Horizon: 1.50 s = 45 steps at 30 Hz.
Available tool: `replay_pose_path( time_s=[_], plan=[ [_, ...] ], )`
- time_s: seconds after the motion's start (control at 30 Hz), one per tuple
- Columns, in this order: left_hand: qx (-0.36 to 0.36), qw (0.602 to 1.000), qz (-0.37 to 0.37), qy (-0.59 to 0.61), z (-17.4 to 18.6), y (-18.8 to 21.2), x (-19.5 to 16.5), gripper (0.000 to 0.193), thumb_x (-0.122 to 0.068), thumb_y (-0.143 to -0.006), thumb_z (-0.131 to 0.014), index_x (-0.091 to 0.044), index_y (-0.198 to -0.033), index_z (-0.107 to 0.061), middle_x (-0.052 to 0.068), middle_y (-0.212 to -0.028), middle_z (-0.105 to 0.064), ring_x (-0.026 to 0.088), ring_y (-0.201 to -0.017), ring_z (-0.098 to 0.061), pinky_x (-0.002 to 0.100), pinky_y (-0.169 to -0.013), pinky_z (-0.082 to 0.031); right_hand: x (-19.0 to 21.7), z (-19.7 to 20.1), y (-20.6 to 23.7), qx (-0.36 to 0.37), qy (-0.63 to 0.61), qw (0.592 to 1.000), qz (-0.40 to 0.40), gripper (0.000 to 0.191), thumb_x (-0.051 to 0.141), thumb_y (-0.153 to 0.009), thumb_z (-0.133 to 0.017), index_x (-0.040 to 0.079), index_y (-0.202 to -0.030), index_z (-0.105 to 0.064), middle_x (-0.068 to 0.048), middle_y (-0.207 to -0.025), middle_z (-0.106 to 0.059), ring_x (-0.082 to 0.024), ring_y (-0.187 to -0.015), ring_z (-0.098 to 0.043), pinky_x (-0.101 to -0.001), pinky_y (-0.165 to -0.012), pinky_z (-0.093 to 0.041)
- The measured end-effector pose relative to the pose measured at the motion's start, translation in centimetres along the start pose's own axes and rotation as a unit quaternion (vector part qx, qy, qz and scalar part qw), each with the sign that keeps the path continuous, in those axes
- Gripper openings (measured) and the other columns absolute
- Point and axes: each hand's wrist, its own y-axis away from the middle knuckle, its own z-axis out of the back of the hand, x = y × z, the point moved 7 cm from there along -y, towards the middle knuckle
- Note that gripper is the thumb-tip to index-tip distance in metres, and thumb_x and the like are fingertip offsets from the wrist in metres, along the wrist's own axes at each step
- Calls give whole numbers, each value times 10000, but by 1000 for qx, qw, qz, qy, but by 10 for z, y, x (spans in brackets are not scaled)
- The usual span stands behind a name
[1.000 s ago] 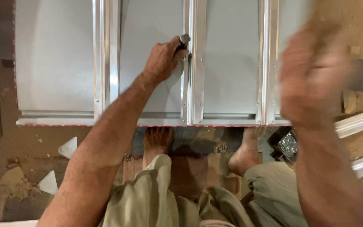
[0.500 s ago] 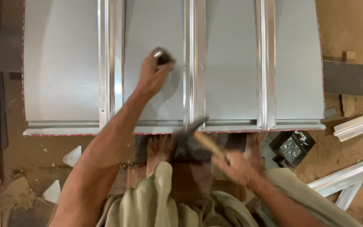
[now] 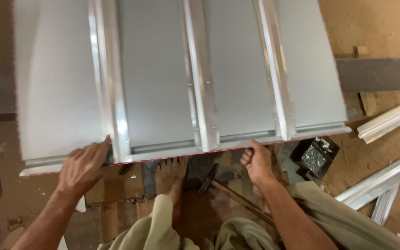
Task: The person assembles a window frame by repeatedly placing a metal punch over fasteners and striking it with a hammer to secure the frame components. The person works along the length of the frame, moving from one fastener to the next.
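A large grey sheet-metal panel [image 3: 163, 92] with three raised bright ribs lies flat in front of me. My left hand [image 3: 83, 167] grips its near edge beside the left rib, fingers curled over the lip. My right hand [image 3: 258, 162] is closed on the same near edge below the right rib. A hammer [image 3: 209, 178] with a wooden handle lies between my knees, its dark head near my bare left foot [image 3: 172, 178]; neither hand touches it.
A small black box of shiny screws [image 3: 315, 157] sits on the sandy floor right of my right hand. Aluminium profiles [image 3: 385, 121] lie further right. A dark board [image 3: 376, 74] sticks out from under the panel's right side.
My left hand left the middle rib, where it held a small round tool, and came down to the near edge. My right hand let go of the hammer and took the panel's edge.
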Motion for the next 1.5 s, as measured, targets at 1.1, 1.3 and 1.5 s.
replay_pose_path(
  time_s=[1.1, 1.3, 1.5],
  plan=[
    [-351, 921, -127, 113, 342, -74, -78, 181, 88, -727, -720, 13, -891, -737, 151, -692, -614, 260, -687, -682, 418, -533, -540, 73, -289, -38, 124, 525, 833, 123, 298, 287, -1120, -619, 31, -1235, -719, -129, -1055, -668, -226, -937, -623, -457, -882, -557],
    [-312, 933, -128, 129, 333, -77, -77, 100, 94, -807, -726, 10, -857, -705, 111, -653, -562, 198, -651, -643, 391, -478, -494, 102, -358, -31, 169, 505, 819, 214, 317, 300, -1069, -638, 37, -1239, -692, -142, -1055, -663, -253, -955, -624, -467, -888, -550],
    [-354, 920, -130, 106, 334, -73, -80, 92, 70, -796, -765, 8, -802, -696, 131, -736, -574, 197, -749, -619, 371, -536, -509, 98, -373, -17, 190, 534, 792, 228, 350, 312, -1018, -656, 44, -1243, -665, -155, -1055, -658, -280, -973, -626, -477, -895, -543]
  ],
)
